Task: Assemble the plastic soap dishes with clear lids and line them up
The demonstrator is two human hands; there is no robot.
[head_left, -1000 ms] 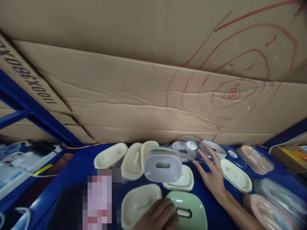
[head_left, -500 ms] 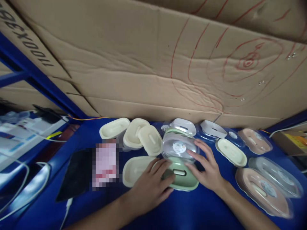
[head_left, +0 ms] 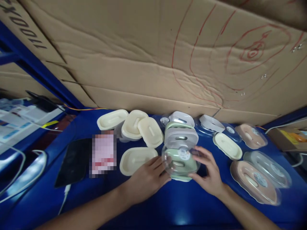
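Observation:
A clear plastic lid (head_left: 184,154) with a round sticker sits over a green oval tray (head_left: 178,164) with a slot in its middle. My right hand (head_left: 209,172) grips the lid's right end between thumb and fingers. At the left end, my left hand (head_left: 150,179) has its fingers curled against the green tray; the lid's edge partly covers the fingertips. Directly behind stands a pale grey slotted tray (head_left: 181,137). A cream oval tray (head_left: 136,159) lies left of the green one, beside my left hand.
Several cream trays (head_left: 150,132) lie at the back left. Peach boxes (head_left: 254,182) with clear lids are on the right, near another cream tray (head_left: 227,146). A black tablet-like slab (head_left: 72,163) with a white cable lies left on the blue table (head_left: 187,210). Cardboard (head_left: 134,64) walls the back.
The clear lid has come toward me, off the grey tray and over the green one. My right hand moved with it; my left hand stayed at the green tray's left end.

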